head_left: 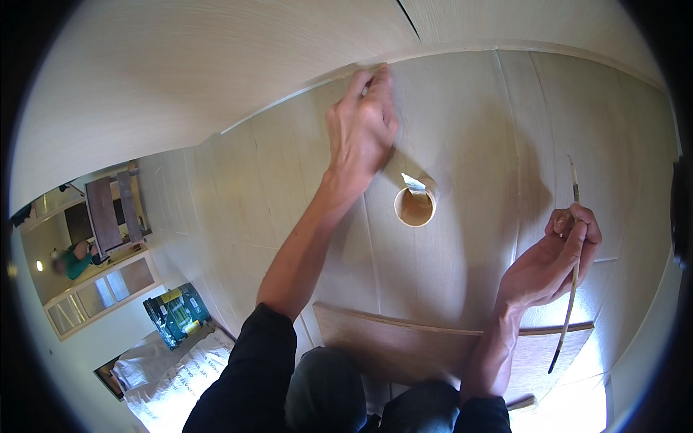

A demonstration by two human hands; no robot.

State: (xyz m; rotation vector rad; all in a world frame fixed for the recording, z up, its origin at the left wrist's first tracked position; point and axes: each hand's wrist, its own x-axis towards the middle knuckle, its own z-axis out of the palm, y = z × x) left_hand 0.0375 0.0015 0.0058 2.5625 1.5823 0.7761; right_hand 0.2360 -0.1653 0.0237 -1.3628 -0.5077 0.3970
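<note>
My right hand (559, 249) is closed around the thin handle of a paintbrush (570, 317), its pale bristle tip up and its dark handle end down. At the far side, my left hand (367, 115) has its fingertips drawn together against the white strip (289, 95) where the wooden panel (216, 65) meets the floor. What those fingers hold, if anything, I cannot make out. Between my hands stands a small round cup (416, 209) with tan-brown contents. A whitish flat piece (413, 183) sticks up at its far rim.
A plywood board (404, 346) lies across the plank floor (289, 173) by my knees. Close to it is another brush (522, 404). On the left are a green bucket (177, 315) and white sacks (184, 375). Farther off, a person in green (74, 261) is near wooden frames.
</note>
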